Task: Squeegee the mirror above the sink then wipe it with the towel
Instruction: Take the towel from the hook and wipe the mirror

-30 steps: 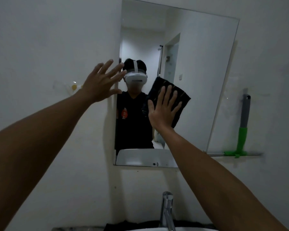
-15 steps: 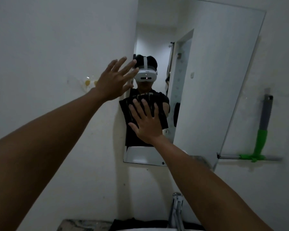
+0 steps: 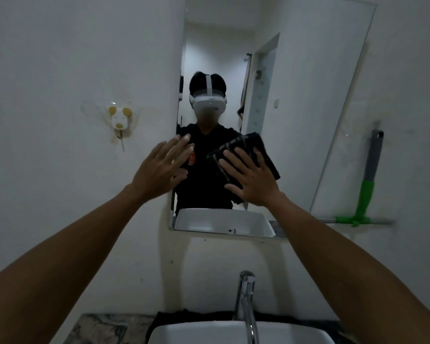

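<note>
A frameless mirror (image 3: 308,95) hangs on the white wall above the sink (image 3: 209,331). My right hand (image 3: 251,180) lies flat, fingers spread, pressing a dark folded towel (image 3: 263,150) against the lower middle of the glass. My left hand (image 3: 159,170) is spread open at the mirror's left edge and holds nothing. The squeegee (image 3: 369,180), with a grey and green handle, stands upright against the wall to the right of the mirror, its blade at the bottom.
A chrome tap (image 3: 245,301) rises behind the white basin. A small mouse-shaped wall hook (image 3: 119,119) sits left of the mirror. A dark cloth (image 3: 169,319) lies on the marbled counter (image 3: 97,328) behind the basin. A person's reflection fills the mirror's lower left.
My right hand has slid the towel rightward and lower on the glass. My left hand has dropped from the upper left edge to lower down. My view has tilted down, showing more of the sink.
</note>
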